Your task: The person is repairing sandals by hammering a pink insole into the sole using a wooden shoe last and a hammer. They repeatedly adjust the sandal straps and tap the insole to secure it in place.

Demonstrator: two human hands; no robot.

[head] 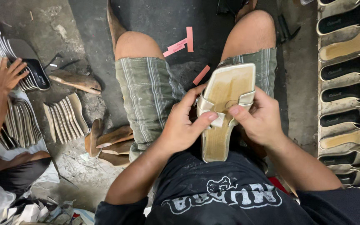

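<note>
A stained grey concrete floor [92, 25] lay beneath a seated person in green plaid shorts [146, 96] and a black printed shirt, knees spread toward the far side of the scene. Over the lap, between the two thighs, both hands gripped an upturned sandal [228, 89], its tan, glue-smeared underside facing up and its toe end pointing away from the body. The left hand [184, 125] clasped the sandal's left edge, its thumb pressed across a pale strap end [217, 118] folded onto the sole near the middle. The right hand [261, 118] clutched the right edge, thumb laid on the matching strap fold, so the sandal sat pinched between the two hands with its heel end nearest the shirt. At the far right, a row of finished sandals [346, 96] with dark insoles and pale straps stood lined up from far to near. On the left, fanned stacks of pale insoles [65, 116] rested on the floor beside several wooden lasts [113, 137]. A co-worker's hand [8, 75] at the far left touched another stack of soles. Pink paper strips [182, 43] lay on the floor between the knees.
</note>
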